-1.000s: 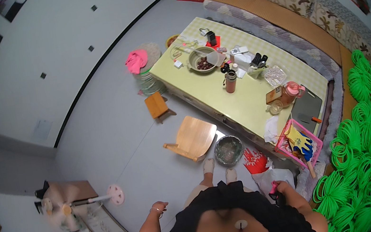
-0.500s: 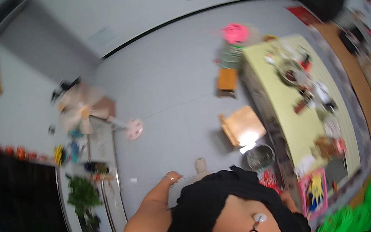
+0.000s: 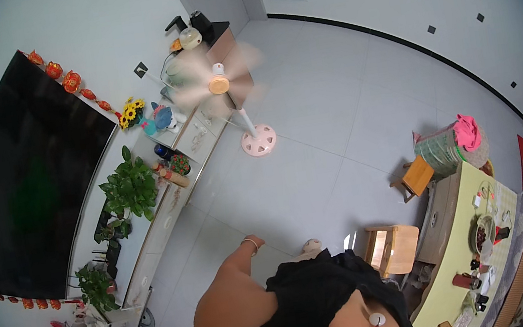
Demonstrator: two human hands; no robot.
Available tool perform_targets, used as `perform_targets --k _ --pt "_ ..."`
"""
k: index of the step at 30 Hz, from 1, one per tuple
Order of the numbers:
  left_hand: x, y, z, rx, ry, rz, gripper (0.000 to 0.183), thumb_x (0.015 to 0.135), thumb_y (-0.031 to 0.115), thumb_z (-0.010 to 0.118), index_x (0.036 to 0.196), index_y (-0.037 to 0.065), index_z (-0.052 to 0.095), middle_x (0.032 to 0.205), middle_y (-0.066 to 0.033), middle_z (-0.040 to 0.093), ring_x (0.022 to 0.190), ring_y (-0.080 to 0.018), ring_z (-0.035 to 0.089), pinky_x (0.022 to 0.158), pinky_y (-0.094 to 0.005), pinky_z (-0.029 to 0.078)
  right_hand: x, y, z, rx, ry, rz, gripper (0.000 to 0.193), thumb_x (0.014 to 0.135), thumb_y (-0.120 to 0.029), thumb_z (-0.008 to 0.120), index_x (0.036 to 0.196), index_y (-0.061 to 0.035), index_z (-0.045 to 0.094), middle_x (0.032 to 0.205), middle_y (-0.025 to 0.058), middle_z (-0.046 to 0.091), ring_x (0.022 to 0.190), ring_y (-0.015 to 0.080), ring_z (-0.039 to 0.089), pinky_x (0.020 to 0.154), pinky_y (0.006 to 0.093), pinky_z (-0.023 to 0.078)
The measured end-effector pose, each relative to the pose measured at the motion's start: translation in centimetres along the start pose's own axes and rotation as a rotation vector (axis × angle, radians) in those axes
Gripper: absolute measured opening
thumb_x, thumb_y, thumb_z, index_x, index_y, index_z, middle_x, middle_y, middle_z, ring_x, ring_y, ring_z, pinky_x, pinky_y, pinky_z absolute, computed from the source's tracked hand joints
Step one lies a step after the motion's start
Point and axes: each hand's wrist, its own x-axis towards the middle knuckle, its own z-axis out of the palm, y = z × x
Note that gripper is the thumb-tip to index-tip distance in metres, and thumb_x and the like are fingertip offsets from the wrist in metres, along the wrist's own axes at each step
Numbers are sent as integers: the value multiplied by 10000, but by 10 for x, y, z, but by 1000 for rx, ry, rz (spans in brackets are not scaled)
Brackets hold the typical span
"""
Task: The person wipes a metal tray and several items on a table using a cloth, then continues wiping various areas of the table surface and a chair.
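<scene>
My left hand [image 3: 254, 239] hangs low over the grey tiled floor [image 3: 304, 177], a light bracelet round its wrist. Its fingers point down and are too small and foreshortened to show whether they are apart or curled; I see no object in it. Black cloth [image 3: 309, 298] of my clothing covers the lower middle, and one shoe [image 3: 312, 245] pokes out beyond it. My right hand is out of sight behind my body or past the lower edge. Nearest to the left hand is the white cabinet [image 3: 166, 225] along the left wall.
A spinning pedestal fan [image 3: 219, 85] stands on a pink base ahead. The cabinet carries leafy plants [image 3: 130, 186] under a black television [image 3: 35, 184]. At right are two wooden stools [image 3: 399, 248], a woven basket [image 3: 439, 152] and a table [image 3: 450, 270] with a yellow-green cover.
The view has swung left, bringing the whole television and cabinet in. The table and stools have shifted right and down. The basin and pink tray are no longer in view.
</scene>
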Motion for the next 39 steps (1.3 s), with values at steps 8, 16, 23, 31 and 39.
perform_targets --k 8,16,23,31,39 --pt "67 6 -42 364 182 413 352 878 356 603 920 23 710 901 -124 723 780 -274 692 770 -398 540 78 -104 48 202 -218 -69 450 804 -54 558 1247 26 577 1107 147 668 1024 259 643 889 336 508" --pt "-7 111 -34 -252 122 217 387 859 385 633 927 18 734 930 -168 714 838 -328 658 801 -441 520 197 -215 44 -80 -364 45 409 770 -67 580 1171 5 608 1053 97 667 943 258 649 844 360 522" --pt "-78 132 -7 -255 199 174 413 844 408 627 954 22 728 976 -188 707 901 -341 662 842 -450 512 273 -308 32 -150 -463 91 350 872 -193 548 1169 -18 607 1075 90 655 981 256 627 904 385 493" --pt "-59 3 78 186 169 134 512 870 536 560 1008 65 706 1055 -191 683 1015 -354 639 887 -454 505 241 -416 189 273 -797 -4 401 981 -300 518 1275 -32 565 1221 107 631 1124 244 596 1032 414 437" --pt "-80 72 42 10 -76 344 150 883 187 604 889 40 628 885 -127 697 744 -234 680 629 -439 544 212 -518 265 675 -839 -163 401 986 -256 507 1326 -42 507 1299 135 588 1198 286 561 1055 453 428"
